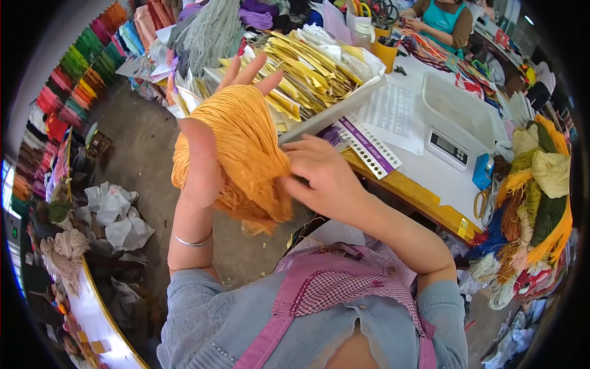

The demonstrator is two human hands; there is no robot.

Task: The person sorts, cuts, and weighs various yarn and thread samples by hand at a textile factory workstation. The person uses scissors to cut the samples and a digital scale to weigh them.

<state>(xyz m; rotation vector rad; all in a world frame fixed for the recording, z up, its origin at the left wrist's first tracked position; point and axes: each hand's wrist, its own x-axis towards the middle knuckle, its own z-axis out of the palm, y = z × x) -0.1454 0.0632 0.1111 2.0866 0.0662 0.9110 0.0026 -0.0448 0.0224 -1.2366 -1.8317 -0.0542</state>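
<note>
A thick hank of orange-yellow yarn [236, 144] hangs over my left hand [206, 157], whose thumb lies along its near side while the fingertips stick out above it, spread apart. The lower end of the hank is loose and frayed. My right hand [319, 175] touches the right side of the hank, its fingers bent against the strands; the fingertips are partly hidden. Behind the yarn, a white tray [350, 101] holds many yellow and white paper packets [307, 67].
On the table are a printed sheet [393, 114], a purple-and-white punched card [369, 147], a scale [447, 147], a blue tool [483, 171] and scissors [481, 202]. Yarn bundles [541, 184] hang at right. A co-worker [439, 24] sits across the table.
</note>
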